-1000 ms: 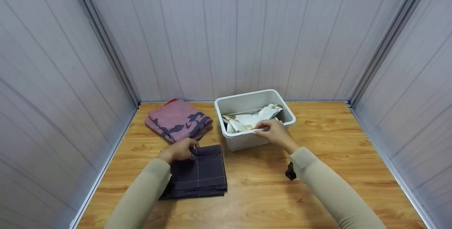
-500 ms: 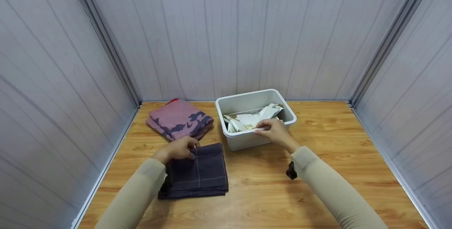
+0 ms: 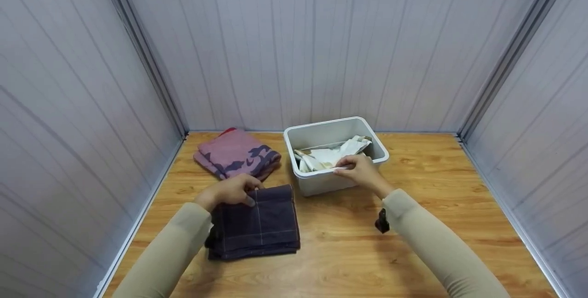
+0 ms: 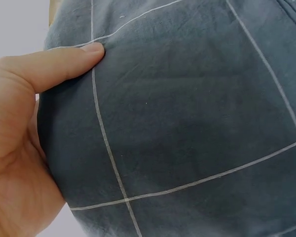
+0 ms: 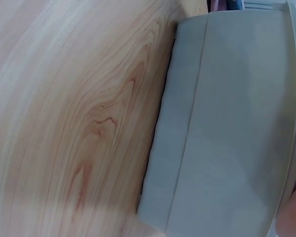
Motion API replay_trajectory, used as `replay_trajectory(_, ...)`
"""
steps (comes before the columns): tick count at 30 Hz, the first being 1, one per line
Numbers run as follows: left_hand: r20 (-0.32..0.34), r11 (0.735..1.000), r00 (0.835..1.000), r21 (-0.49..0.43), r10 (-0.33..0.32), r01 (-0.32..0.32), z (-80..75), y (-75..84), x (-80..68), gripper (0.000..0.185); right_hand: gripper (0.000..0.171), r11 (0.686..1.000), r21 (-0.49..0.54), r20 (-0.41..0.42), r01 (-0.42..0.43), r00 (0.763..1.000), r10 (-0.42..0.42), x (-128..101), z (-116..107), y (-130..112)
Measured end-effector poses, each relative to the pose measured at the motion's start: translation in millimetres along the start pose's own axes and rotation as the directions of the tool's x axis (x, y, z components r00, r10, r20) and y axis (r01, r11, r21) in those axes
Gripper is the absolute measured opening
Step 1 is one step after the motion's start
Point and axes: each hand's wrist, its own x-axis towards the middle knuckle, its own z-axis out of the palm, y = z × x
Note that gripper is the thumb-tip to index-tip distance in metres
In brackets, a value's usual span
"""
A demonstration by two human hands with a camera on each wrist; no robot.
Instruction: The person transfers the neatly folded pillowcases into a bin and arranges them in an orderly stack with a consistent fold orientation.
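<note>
My left hand [image 3: 232, 192] grips the far left edge of a folded dark navy cloth [image 3: 271, 220] with thin white check lines. In the left wrist view the thumb lies across the cloth [image 4: 187, 108], and the other fingers are hidden behind it. Over at the white plastic bin [image 3: 321, 183], my right hand [image 3: 363, 173] pinches the front rim, with thumb outside and fingers reaching inside. Crumpled white cloth [image 3: 328, 155] with brownish patches lies in the bin. The right wrist view has mostly the bin's side wall [image 5: 232, 123], with only bits of the fingers at its rim.
A folded pink cloth [image 3: 234, 151] with dark blotches lies behind my left hand, left of the bin. The wooden tabletop [image 3: 436, 188] is bounded by pale panel walls [image 3: 294, 50] at the back and both sides.
My left wrist and forearm have shifted slightly left, and the navy cloth's far edge sits a little higher. The right hand keeps its place on the bin rim. The view has shifted slightly.
</note>
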Motion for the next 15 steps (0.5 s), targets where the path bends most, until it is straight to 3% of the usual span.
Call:
replay_trajectory(8,0.009,0.999,1.000,-0.038,-0.016,0.016,-3.3,17.6,-0.3,0.040,0.040,0.997,0.071,0.062,0.014,0.998,-0.018,1.6,-10.2,0.6)
replay_trajectory(15,0.021,0.999,1.000,-0.043,0.010,-0.010,-3.3,30.8,0.9,0.040,0.050,0.988,0.095,0.020,0.119,0.992,-0.122,-3.6,-14.9,-13.0)
